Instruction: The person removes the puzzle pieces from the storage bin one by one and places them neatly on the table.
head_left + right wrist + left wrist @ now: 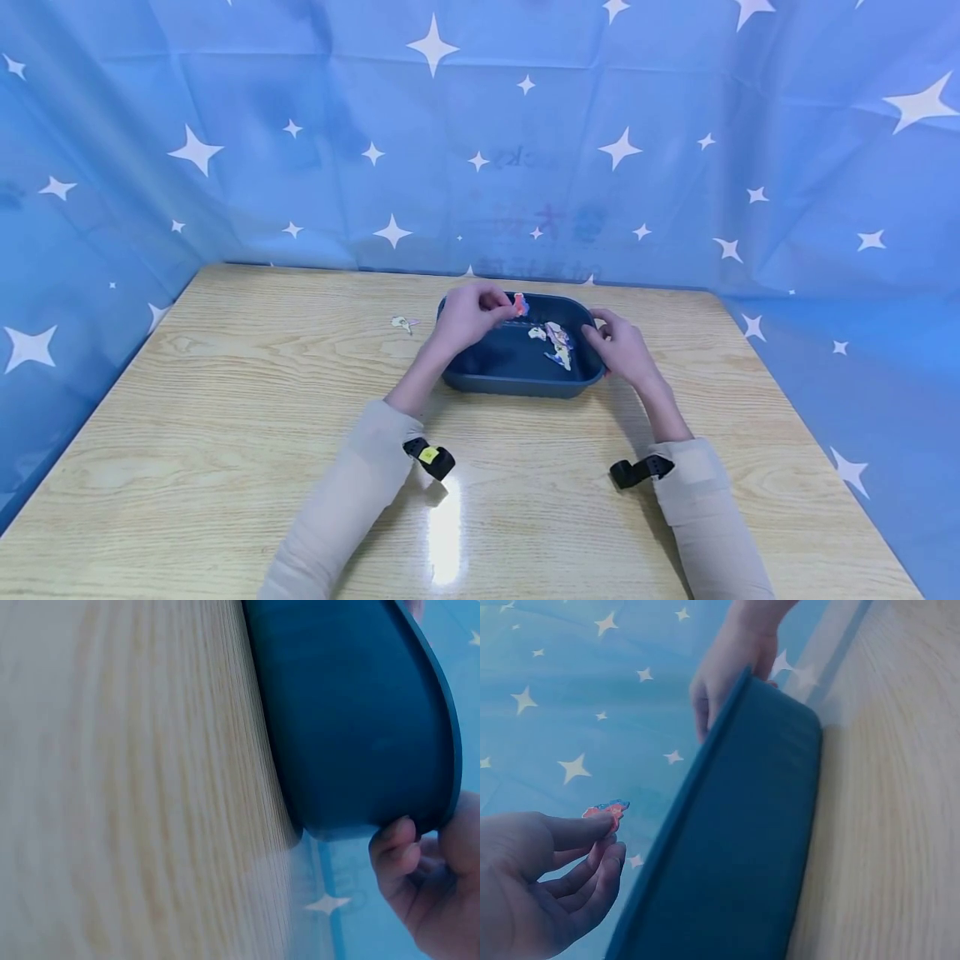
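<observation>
Pinched a red-and-blue cutout (521, 305) — probably light, bendable, best held by edges — in left fingers (574, 831); gripped tray rim (517, 382) with right fingers (397, 860).

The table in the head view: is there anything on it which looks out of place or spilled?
One small pale cutout lies alone on the wooden table, left of the dark blue tub; it looks stray because similar cutouts lie inside the tub. I see no spill.

I count hands (468, 317): 2 | bin (517, 387): 1 | table (187, 467): 1 | wrist straps (661, 465): 2 | held cutout (521, 305): 1 | tabletop cutout (401, 322): 1 | in-bin cutouts (559, 343): several, exact number unclear
</observation>
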`<state>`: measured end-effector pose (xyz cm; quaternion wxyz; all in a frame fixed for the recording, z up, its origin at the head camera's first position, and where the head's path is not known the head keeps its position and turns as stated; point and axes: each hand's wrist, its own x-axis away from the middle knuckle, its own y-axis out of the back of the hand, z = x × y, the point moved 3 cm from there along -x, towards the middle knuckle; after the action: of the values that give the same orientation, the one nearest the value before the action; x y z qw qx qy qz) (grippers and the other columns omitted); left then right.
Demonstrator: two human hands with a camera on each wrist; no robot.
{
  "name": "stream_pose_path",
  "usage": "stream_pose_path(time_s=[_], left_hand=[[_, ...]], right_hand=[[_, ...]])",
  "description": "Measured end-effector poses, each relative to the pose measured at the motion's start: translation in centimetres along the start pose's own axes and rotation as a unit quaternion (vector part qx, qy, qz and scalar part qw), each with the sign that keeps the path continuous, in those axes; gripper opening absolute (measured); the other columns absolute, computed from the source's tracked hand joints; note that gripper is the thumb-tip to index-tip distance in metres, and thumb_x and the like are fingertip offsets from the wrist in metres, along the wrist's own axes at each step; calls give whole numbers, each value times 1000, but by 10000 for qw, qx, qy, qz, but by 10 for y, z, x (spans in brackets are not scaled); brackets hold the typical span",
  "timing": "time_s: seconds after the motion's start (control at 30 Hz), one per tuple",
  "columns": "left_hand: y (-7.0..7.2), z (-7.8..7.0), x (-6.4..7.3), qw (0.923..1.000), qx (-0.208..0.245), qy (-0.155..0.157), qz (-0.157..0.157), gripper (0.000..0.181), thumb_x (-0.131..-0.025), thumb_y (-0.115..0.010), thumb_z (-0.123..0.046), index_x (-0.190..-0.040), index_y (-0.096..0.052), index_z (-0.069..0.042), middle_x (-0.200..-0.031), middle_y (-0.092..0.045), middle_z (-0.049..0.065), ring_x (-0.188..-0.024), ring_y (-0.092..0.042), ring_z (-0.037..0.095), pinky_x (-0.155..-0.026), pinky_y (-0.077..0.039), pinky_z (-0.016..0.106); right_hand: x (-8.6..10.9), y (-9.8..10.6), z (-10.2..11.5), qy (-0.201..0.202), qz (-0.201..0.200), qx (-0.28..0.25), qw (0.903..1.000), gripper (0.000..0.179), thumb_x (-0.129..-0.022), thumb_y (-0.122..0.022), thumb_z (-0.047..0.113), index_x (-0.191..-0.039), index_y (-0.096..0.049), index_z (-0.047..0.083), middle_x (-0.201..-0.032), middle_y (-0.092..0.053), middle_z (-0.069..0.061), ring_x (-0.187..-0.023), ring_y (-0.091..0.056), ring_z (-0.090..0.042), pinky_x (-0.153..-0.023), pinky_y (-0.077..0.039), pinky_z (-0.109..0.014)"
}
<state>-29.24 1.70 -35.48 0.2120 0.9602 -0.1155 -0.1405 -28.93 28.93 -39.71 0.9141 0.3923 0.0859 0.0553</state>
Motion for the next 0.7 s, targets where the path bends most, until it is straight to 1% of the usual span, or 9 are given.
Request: stream_pose_path(time_s=[0.1,0.23,0.3,0.47,0.57,0.7], left_hand=[[11,1,3,9996,226,85,-161,12,-92,-77,-17,-90,-74,-6,-83,-72,14,-77,-70,32,-65,-52,30],[26,4,7,9983,379,246,-382,11,-92,-76,-16,-93,-74,-5,-82,-71,8,-75,-69,28,-69,-56,31],[34,7,9,9975,422,292,-487,11,-93,-76,-14,-94,-74,-3,-83,-71,9,-76,-70,28,-71,-57,32],[53,15,14,9951,640,342,-675,11,-94,-73,-7,-97,-73,3,-92,-72,21,-85,-70,39,-79,-59,44],[64,22,18,9942,648,407,-751,11,-94,-71,-6,-99,-72,3,-95,-72,23,-88,-70,42,-82,-58,48],[78,31,24,9942,382,551,-843,12,-96,-70,-9,-101,-72,1,-94,-72,18,-86,-70,36,-78,-58,42]], right_hand=[[0,0,-1,19,-15,9,10000,42,-105,-54,19,-140,-50,-4,-73,-59,-15,-39,-54,-27,-40,-47,-35],[-1,0,-2,5,-28,2,10000,42,-105,-54,19,-140,-50,-3,-73,-59,-14,-39,-54,-27,-40,-47,-35],[-1,-1,-2,-13,-29,4,10000,42,-105,-54,19,-140,-50,-3,-72,-58,-14,-40,-54,-27,-40,-47,-35],[0,-1,-1,-48,-26,-37,10000,41,-105,-54,18,-140,-50,-3,-71,-57,-13,-40,-54,-28,-40,-46,-35],[0,-1,-1,-63,-20,-39,10000,41,-105,-54,18,-141,-50,-3,-71,-57,-13,-40,-54,-28,-40,-46,-34],[0,-1,0,-76,-19,-2,10000,42,-105,-54,18,-141,-50,-3,-72,-58,-13,-40,-55,-29,-40,-46,-34]])
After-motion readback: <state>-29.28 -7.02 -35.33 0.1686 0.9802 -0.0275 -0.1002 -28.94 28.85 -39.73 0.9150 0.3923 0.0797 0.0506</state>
